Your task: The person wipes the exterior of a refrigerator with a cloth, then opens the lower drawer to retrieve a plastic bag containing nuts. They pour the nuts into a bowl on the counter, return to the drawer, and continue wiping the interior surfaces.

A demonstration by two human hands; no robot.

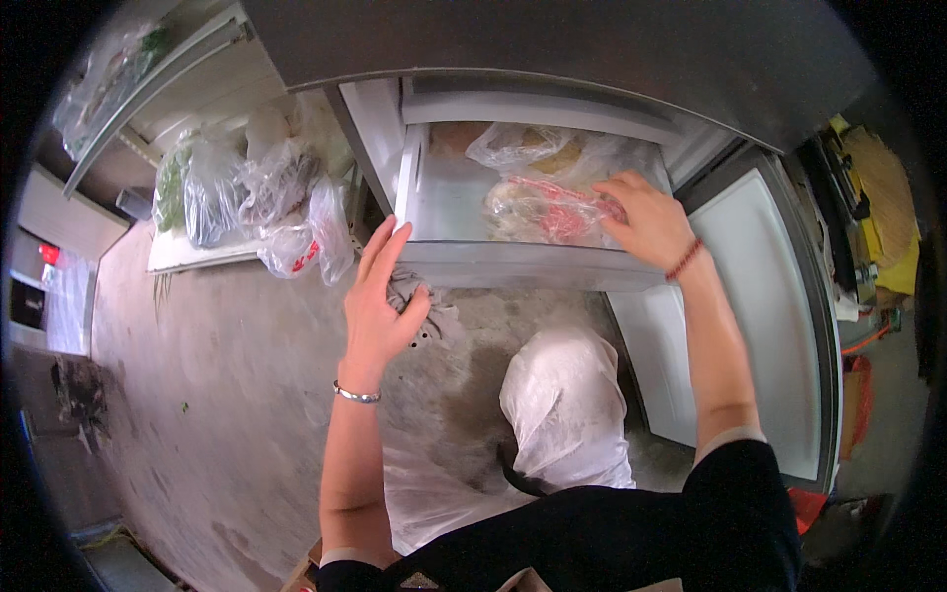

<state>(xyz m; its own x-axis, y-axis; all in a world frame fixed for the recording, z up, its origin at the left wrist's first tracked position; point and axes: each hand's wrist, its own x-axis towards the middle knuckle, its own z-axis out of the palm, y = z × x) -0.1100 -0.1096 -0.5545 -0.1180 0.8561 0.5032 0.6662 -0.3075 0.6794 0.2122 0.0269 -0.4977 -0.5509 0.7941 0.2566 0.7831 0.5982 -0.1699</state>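
Note:
Before me a freezer drawer (pixel 533 263) is pulled out, with a clear front panel and white side walls. My right hand (pixel 644 214), wearing a red beaded bracelet, reaches over the drawer's right front. Its thumb and fingers pinch the edge of a clear plastic bag (pixel 547 211) with red markings and pale contents. Behind that bag lies another clear bag (pixel 521 146) with yellowish-brown contents. My left hand (pixel 385 296), with a silver bangle, has its fingers apart and its fingertips by the drawer's left front corner. Crumpled grey fabric (pixel 440 318) shows behind its thumb; how it is supported is unclear.
An open fridge door (pixel 769 318) stands at the right. At left, several plastic bags (pixel 214 192), one with greens, rest on a white surface (pixel 200 257). White plastic sheeting (pixel 566 399) bulges below the drawer, above the concrete floor (pixel 222 370).

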